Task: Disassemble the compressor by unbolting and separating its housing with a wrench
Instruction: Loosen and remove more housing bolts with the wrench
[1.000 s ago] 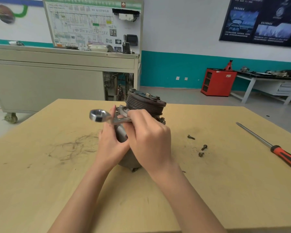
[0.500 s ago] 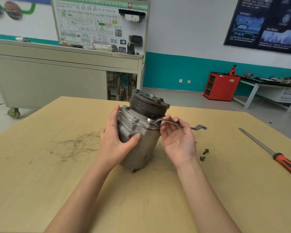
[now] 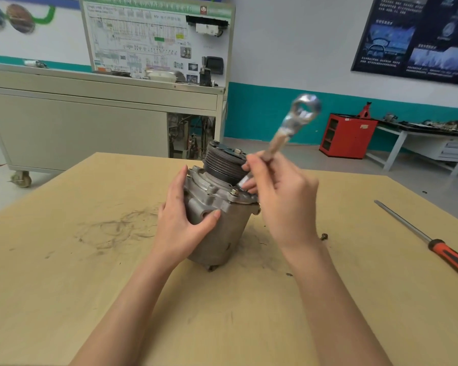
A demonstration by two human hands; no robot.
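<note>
One wrench [image 3: 289,127], ring end up, pinched by right grip [image 3: 284,198], left grip [image 3: 179,220] clasping compressor [image 3: 224,229]

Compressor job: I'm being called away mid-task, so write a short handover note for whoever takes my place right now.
Left hand grips the compressor housing, which stands on the table, pulley up.
Right hand holds the wrench tilted up, ring end in the air. I cannot tell whether its lower end is on a bolt.
Done: one loose bolt lies on the table by the right wrist.
Left: a flange bolt is in place and the housing is unseparated. A screwdriver lies far right.
</note>
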